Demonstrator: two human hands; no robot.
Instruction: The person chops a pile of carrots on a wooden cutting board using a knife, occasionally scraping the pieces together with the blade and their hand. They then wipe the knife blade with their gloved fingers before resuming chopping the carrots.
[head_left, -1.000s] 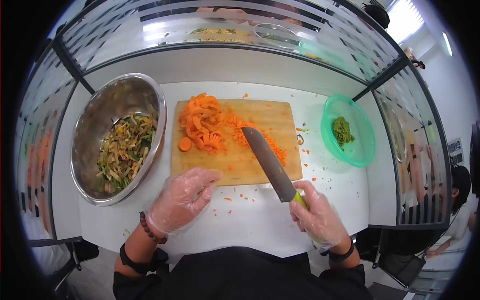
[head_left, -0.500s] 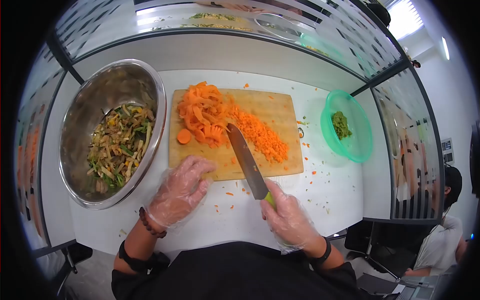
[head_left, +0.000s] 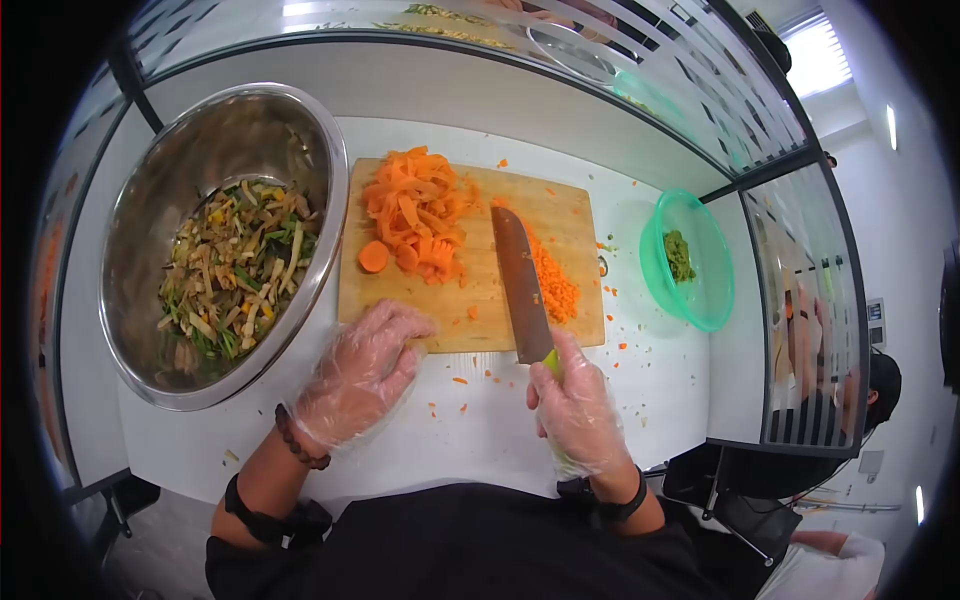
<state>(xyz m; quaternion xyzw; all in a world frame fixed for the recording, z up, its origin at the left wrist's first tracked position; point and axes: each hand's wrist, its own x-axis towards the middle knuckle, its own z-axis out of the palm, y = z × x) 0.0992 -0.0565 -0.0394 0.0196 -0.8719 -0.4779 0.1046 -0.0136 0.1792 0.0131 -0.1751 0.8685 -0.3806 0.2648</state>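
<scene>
My right hand (head_left: 577, 408), in a clear plastic glove, is closed round the green handle of a kitchen knife (head_left: 522, 290). Its broad blade lies across the wooden cutting board (head_left: 380, 325), along the left side of a pile of chopped carrot (head_left: 556, 287). To the blade's left sit a heap of orange carrot peelings or thin slices (head_left: 412, 195) and a round carrot piece (head_left: 373, 257). Also gloved, my left hand (head_left: 368, 365) rests at the board's front left edge, fingers forward and thumb apart, with nothing visible in it.
A large steel bowl (head_left: 335, 200) of mixed chopped vegetables stands left of the board. On the right is a green plastic bowl (head_left: 720, 255) with a green mash. Carrot bits dot the white table (head_left: 470, 420). Partitions enclose the back and sides; a person (head_left: 830, 565) is beyond, lower right.
The knife has moved right, from beside the peelings to the chopped carrot, whose pile is now narrower and pushed rightward. My left hand stays near the board's edge. The view has shifted slightly.
</scene>
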